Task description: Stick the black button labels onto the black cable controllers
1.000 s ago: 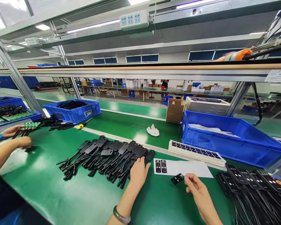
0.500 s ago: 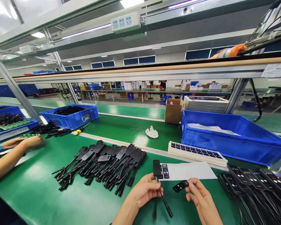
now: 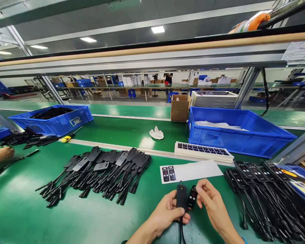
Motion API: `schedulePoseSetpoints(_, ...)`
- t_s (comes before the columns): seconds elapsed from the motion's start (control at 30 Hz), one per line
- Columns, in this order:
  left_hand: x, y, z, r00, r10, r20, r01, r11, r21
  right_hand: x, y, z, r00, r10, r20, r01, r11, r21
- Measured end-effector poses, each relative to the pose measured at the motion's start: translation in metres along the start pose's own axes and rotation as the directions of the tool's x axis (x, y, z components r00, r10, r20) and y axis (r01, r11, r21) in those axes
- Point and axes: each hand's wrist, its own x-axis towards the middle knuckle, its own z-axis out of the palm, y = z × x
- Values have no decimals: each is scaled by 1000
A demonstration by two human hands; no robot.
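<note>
My left hand (image 3: 169, 211) is closed around a black controller box (image 3: 181, 197) with a small display window near its top and cables hanging down from its lower end. Beside it, my right hand (image 3: 210, 200) pinches a black printed label sticker (image 3: 192, 196) by its upper right edge. The label is tilted and close to the box's right side; whether they touch I cannot tell. Behind my hands lies a white label sheet (image 3: 195, 172) with two black labels at its left end. A pile of black controllers with cables (image 3: 101, 173) lies to the left.
Labelled controllers (image 3: 261, 193) are heaped on the right. A stack of label sheets (image 3: 203, 152) sits before a blue bin (image 3: 241, 135). A white glove (image 3: 156, 133), a yellow-handled tool (image 3: 66, 139) and another blue bin (image 3: 53, 123) stand farther back. A co-worker's hand (image 3: 3, 154) is at far left.
My left hand has turned the controller upright and brought it nearer. My right hand has moved the label up beside it, more upright. The camera view has tilted down and shifted right.
</note>
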Motion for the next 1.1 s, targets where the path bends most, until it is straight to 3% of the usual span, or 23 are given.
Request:
schedulePoseSetpoints(0.37, -3, -2, 0, 993, -48, 113, 57, 995, -84, -4, 1, 8, 996, 85, 39, -80, 988, -130)
schedulePoseSetpoints(1.1, -6, -2, 4, 991, -20, 133, 19, 1000, 9, -8, -5, 15, 994, 98, -52, -105, 984, -145)
